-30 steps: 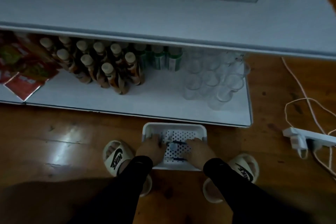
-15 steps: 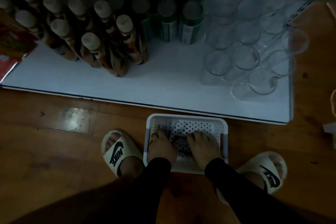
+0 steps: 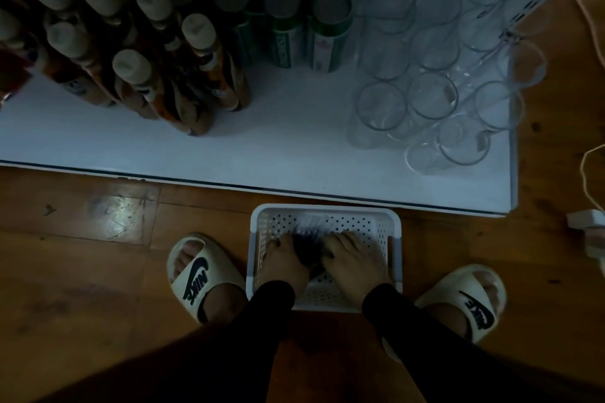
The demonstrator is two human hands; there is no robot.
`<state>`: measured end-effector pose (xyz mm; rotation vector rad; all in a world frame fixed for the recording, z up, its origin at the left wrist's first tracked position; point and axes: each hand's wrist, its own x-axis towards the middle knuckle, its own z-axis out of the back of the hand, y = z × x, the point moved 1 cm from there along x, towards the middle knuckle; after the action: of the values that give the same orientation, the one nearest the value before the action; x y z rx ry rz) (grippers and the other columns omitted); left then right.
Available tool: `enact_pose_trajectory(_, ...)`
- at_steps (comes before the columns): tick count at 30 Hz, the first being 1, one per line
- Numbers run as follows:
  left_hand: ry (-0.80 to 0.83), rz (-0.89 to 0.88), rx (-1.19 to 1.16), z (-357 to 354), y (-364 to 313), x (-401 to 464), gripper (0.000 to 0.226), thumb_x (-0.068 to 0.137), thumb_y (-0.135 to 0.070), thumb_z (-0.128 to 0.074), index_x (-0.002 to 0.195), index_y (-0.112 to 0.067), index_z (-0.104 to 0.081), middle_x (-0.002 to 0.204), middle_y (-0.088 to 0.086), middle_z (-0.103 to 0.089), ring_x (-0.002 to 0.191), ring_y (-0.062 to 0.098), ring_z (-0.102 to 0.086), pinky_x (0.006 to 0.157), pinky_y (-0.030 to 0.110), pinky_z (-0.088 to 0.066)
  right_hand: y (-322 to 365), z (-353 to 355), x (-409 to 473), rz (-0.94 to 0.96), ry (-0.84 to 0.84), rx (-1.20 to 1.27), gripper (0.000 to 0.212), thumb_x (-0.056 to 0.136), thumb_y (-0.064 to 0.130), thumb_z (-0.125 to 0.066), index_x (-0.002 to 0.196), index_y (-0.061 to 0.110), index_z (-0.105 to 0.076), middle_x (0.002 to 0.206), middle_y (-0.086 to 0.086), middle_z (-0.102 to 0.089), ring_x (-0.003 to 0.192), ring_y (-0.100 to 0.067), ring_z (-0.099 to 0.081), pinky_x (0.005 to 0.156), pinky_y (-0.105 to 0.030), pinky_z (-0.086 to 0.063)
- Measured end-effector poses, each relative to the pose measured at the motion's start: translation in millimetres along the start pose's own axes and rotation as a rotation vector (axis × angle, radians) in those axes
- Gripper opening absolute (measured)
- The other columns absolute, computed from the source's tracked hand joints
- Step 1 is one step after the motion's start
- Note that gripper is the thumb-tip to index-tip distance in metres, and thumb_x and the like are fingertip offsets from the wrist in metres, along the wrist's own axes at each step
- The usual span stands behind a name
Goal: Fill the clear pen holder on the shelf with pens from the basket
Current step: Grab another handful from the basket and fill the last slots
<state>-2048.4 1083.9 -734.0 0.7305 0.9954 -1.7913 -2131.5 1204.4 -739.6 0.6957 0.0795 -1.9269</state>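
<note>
Nearest, both black sleeves reach down into a white perforated plastic basket on the wooden floor. The left hand and right hand curl around a dark bundle of pens; grip tightness cannot be told. Beyond, on the white shelf, clear round pen holders stand empty beside capped bottles.

White shelf with bottles, clear holders; basket on floor.
</note>
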Motion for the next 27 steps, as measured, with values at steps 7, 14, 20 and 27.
enact_pose_trajectory(7, 0.0, -0.012, 0.03, -6.3, -4.9, -0.1, 0.052, 0.087, -0.019, -0.057, 0.136, -0.017, -0.039, 0.139, 0.016, -0.037, 0.116, 0.037, -0.052, 0.097, 0.045, -0.044, -4.4, 2.4, -3.4, -0.775, -0.12, 0.692, 0.013, 0.097, 0.02, -0.047, 0.096, 0.008, -0.049, 0.077, -0.002, -0.048, 0.066, -0.017, -0.049, 0.057, -0.026, -0.039)
enact_pose_trajectory(14, 0.003, -0.026, 0.016, -8.7, -5.9, 2.2, 0.052, 0.085, -0.023, -0.062, 0.132, -0.016, -0.042, 0.137, 0.015, -0.038, 0.114, 0.035, -0.051, 0.093, 0.043, -0.045, -4.2, -7.4, 4.1, -0.959, -0.14, 0.996, 0.042, 0.095, 0.027, -0.051, 0.054, 0.023, -0.044, 0.049, 0.002, -0.042, 0.041, -0.013, -0.039, 0.046, -0.026, -0.033)
enact_pose_trajectory(20, 0.012, -0.048, 0.015, -14.9, -12.4, 7.5, 0.06, 0.08, -0.03, -0.067, 0.13, -0.012, -0.039, 0.132, 0.014, -0.039, 0.116, 0.031, -0.047, 0.099, 0.038, -0.04, -1.2, 0.6, 10.7, -0.88, -0.072, 1.141, 0.031, 0.1, 0.02, -0.04, 0.07, 0.017, -0.051, 0.063, -0.003, -0.046, 0.052, -0.013, -0.042, 0.053, -0.026, -0.032)
enact_pose_trajectory(27, 0.041, -0.079, 0.049, -36.6, -30.3, 12.4, 0.042, 0.083, -0.019, -0.059, 0.12, -0.01, -0.041, 0.123, 0.015, -0.045, 0.109, 0.03, -0.05, 0.092, 0.039, -0.046, -2.4, -2.1, 21.3, -0.846, 0.073, 1.153, 0.03, 0.101, 0.024, -0.035, 0.106, 0.014, -0.062, 0.1, -0.003, -0.061, 0.089, -0.017, -0.058, 0.085, -0.035, -0.048)
